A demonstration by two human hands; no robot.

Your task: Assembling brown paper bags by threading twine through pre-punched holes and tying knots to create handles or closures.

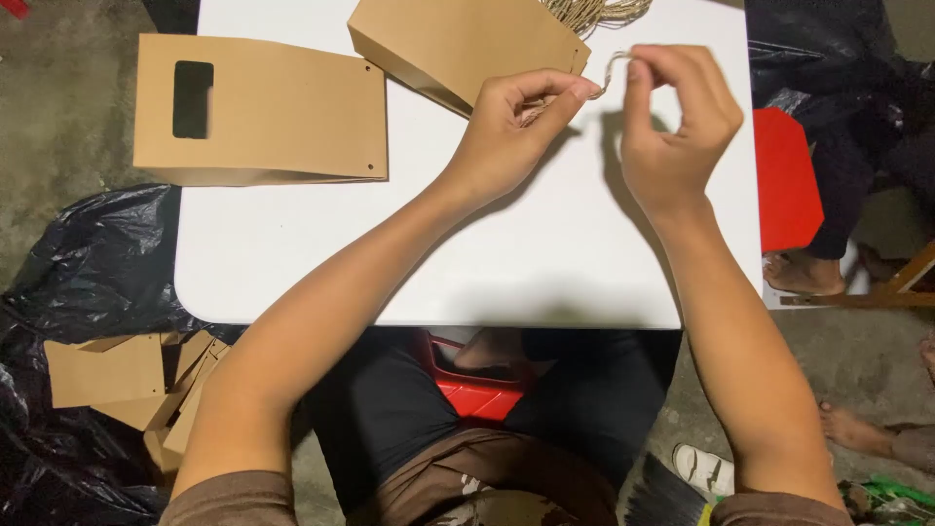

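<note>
Over the far part of a white table (pixel 545 263), my left hand (pixel 511 131) and my right hand (pixel 677 122) pinch the two ends of a short piece of tan twine (pixel 612 70). Just behind my left hand lies a folded brown paper bag (pixel 458 44), its punched corner close to my fingertips. A bundle of the same twine (pixel 594 12) rests at the table's far edge. Another flat brown paper bag (pixel 258 107) with a dark rectangular window lies at the table's left, overhanging the edge.
A black plastic sheet (pixel 93 282) at the lower left holds several brown paper pieces (pixel 127 375). A red stool (pixel 784 180) stands right of the table, beside another person's bare feet (pixel 804 275). I sit on a red seat (pixel 477 394).
</note>
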